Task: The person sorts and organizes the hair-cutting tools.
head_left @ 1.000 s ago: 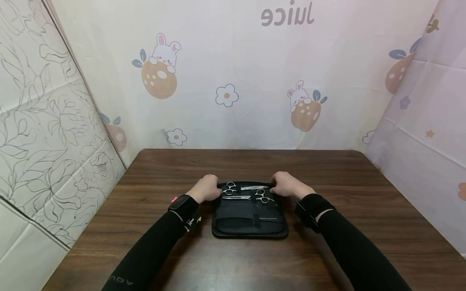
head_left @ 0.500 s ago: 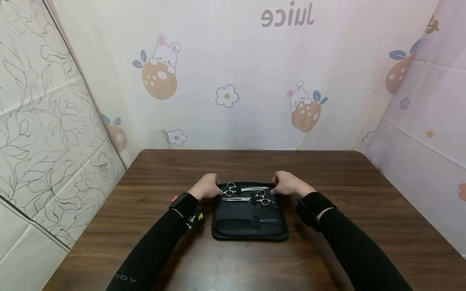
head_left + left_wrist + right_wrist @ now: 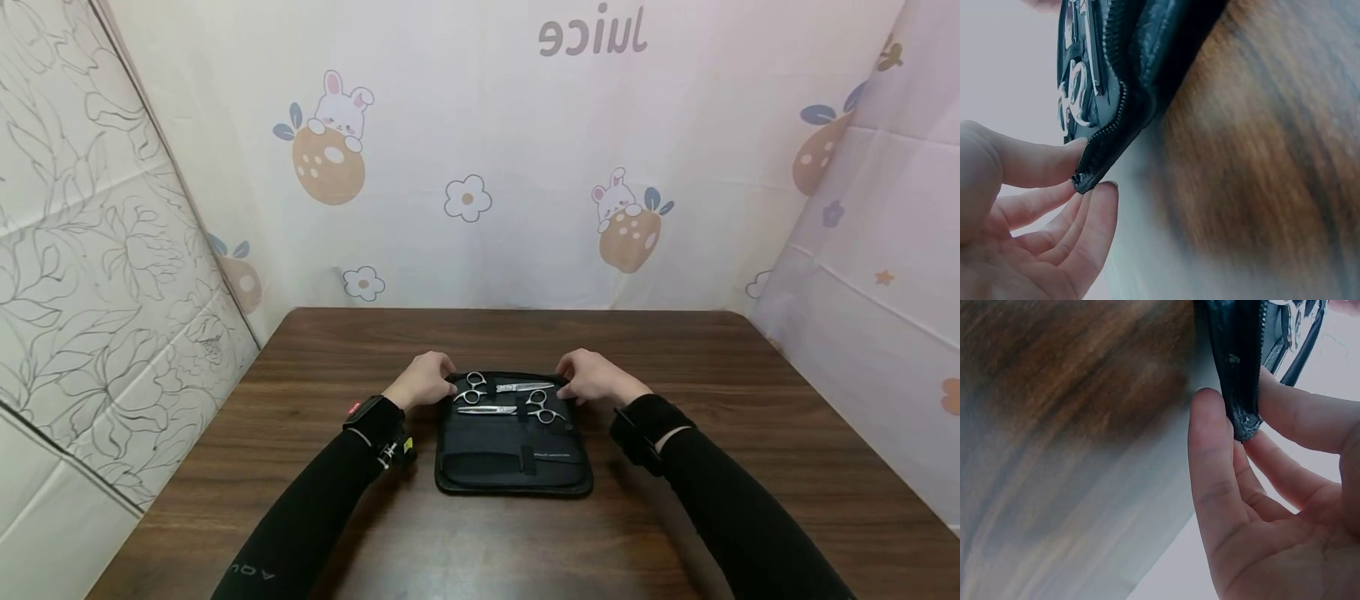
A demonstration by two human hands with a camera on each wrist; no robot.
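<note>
An unzipped black scissors case point(image 3: 480, 437) lies spread on the wooden table, with two pairs of silver scissors strapped in its far half. One pair of hair scissors point(image 3: 525, 387) has its finger rings to the left; the other pair point(image 3: 487, 410) has them to the right. My left hand point(image 3: 422, 381) pinches the far left corner, thumb over the zipper edge point(image 3: 1121, 106) and fingers beneath. At the far right corner my right hand point(image 3: 596, 377) pinches the case's edge point(image 3: 1238, 375) between thumb and fingers. The far edge looks slightly raised in the wrist views.
The brown wooden table point(image 3: 360, 346) runs back to a printed white curtain point(image 3: 465, 125). A flower-patterned panel point(image 3: 112, 250) borders it on the left and another curtain point(image 3: 862, 317) on the right. Black sleeves and wrist straps cover both forearms.
Both hands have risen very slightly at the far corners, the case's far edge with them. Their pinch on the corners stays the same, and the scissors keep their places.
</note>
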